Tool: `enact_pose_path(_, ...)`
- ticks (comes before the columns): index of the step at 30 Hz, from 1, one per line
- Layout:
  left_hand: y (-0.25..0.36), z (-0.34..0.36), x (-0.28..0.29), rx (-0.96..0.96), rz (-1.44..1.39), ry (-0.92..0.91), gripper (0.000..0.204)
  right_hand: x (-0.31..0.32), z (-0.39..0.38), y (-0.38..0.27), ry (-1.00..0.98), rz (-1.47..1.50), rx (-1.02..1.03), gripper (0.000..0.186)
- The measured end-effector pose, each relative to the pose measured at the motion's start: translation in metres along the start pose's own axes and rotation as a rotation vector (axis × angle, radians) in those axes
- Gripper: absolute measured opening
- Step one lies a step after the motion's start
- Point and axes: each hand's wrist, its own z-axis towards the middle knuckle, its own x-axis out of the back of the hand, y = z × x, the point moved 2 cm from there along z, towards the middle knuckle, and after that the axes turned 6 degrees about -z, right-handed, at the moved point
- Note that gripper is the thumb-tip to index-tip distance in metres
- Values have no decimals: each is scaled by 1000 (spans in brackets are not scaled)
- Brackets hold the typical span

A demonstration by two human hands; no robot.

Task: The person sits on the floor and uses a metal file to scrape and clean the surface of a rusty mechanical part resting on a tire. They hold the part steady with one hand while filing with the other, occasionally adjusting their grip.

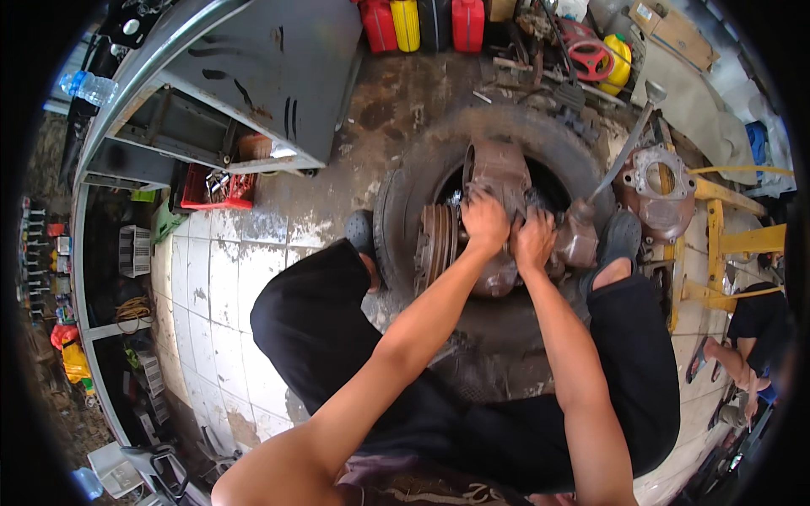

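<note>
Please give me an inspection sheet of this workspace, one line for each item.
Surface: stained tiled floor, wet patches.
Job's things: rusty gear assembly lying inside a tyre; long lever beside it.
Clutter: red crate; red and yellow canisters; rusty housing.
Hands: left hand and right hand both pressed on the assembly.
Cables: yellow coil on shelf.
Surroundings: grey metal panel; yellow frame; another person at right.

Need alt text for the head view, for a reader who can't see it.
Both hands, left hand and right hand, press on a rusty brown metal machine part resting inside a worn tyre on a stained workshop floor. Red crate and fuel cans lie beyond.
</note>
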Motion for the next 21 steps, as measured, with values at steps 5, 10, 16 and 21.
enact_pose_path(5, -18, -51, -23, -195, 72, 289, 74, -7, 0, 4, 44, -18, 11, 23)
enact_pose_path(10, 0, -17, -13, -18, -17, 184, 73, -8, -6, 2, 4, -10, 10, 22)
enact_pose_path(16, -3, -17, -12, -101, -2, 171, 68, -9, 1, 6, 31, -7, 17, 24)
enact_pose_path(21, -26, -41, -43, -203, 28, 297, 83, -9, 2, 8, 46, -19, 16, 26)
